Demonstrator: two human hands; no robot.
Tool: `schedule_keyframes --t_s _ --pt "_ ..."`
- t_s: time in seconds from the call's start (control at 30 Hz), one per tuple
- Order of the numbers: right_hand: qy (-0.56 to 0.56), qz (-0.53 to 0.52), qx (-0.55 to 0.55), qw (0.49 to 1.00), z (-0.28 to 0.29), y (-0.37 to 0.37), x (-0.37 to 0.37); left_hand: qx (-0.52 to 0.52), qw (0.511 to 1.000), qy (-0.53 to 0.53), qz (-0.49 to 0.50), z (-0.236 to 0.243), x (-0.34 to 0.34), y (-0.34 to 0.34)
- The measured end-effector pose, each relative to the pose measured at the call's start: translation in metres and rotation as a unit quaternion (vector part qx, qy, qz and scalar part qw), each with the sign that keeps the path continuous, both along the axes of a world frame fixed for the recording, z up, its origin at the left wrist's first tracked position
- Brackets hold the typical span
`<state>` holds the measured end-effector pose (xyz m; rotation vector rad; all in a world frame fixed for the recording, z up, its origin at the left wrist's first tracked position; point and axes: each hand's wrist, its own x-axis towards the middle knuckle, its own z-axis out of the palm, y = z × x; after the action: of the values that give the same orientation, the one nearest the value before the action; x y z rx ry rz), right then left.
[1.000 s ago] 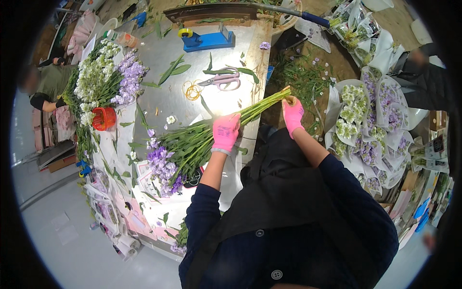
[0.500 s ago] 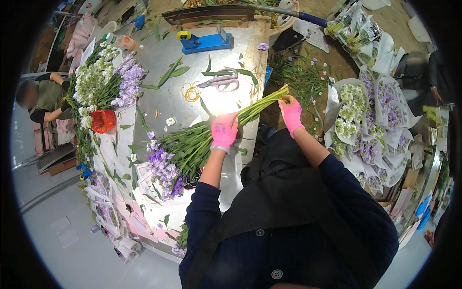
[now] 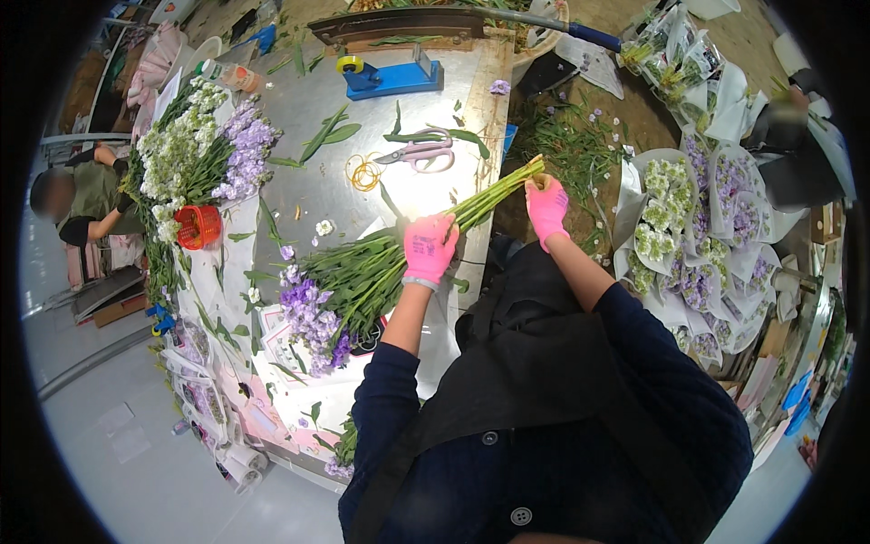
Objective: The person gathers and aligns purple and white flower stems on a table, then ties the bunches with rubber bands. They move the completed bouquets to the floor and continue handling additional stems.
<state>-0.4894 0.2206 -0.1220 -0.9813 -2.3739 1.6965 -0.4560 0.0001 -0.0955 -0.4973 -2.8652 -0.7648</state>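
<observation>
A bunch of purple stock flowers lies slantwise over the table's near edge, its blooms to the lower left and its bare stem ends to the upper right. Around the middle of the stems my left hand, in a pink glove, is closed. My right hand, gloved in pink too, has its fingers closed at the stem ends; exactly how they grip is partly hidden. Beyond the bunch lie pink-handled scissors and a few yellow rubber bands.
A blue tape dispenser stands farther back on the metal table. White and purple flowers are heaped at left beside a red basket; another person is there. Wrapped bouquets fill the right side. Cut leaves litter the floor.
Both hands keep almost the same place on the bunch. The view has shifted very slightly. At the far right, a person in dark clothing has moved.
</observation>
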Motion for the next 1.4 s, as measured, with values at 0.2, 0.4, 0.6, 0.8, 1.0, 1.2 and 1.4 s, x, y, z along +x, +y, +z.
schedule_keyframes --t_s 0.2,0.4,0.6,0.8,1.0,1.2,1.4 --pt "-0.01 0.05 0.041 0.998 -0.029 0.016 -0.005 -0.045 0.998 -0.029 0.009 0.015 -0.009 0.02" --pt "-0.031 0.073 -0.05 0.996 -0.025 0.027 -0.008 -0.037 0.999 0.011 0.018 -0.003 -0.02 0.044" --pt "-0.008 0.064 -0.108 0.992 -0.024 0.032 0.003 -0.06 0.997 -0.008 0.05 -0.015 -0.022 0.052" --pt "0.056 0.021 -0.214 0.975 -0.009 0.028 0.015 -0.067 0.995 0.003 0.078 -0.011 -0.017 0.056" --pt "0.02 0.069 -0.234 0.97 -0.008 0.041 0.008 -0.043 0.997 -0.032 0.061 0.004 -0.02 0.058" --pt "0.065 0.089 -0.127 0.986 -0.015 0.031 0.002 0.037 0.998 0.041 -0.03 0.02 -0.03 0.086" --pt "0.064 0.095 -0.082 0.99 -0.023 0.033 0.008 0.017 0.999 -0.042 0.007 -0.013 -0.046 0.11"
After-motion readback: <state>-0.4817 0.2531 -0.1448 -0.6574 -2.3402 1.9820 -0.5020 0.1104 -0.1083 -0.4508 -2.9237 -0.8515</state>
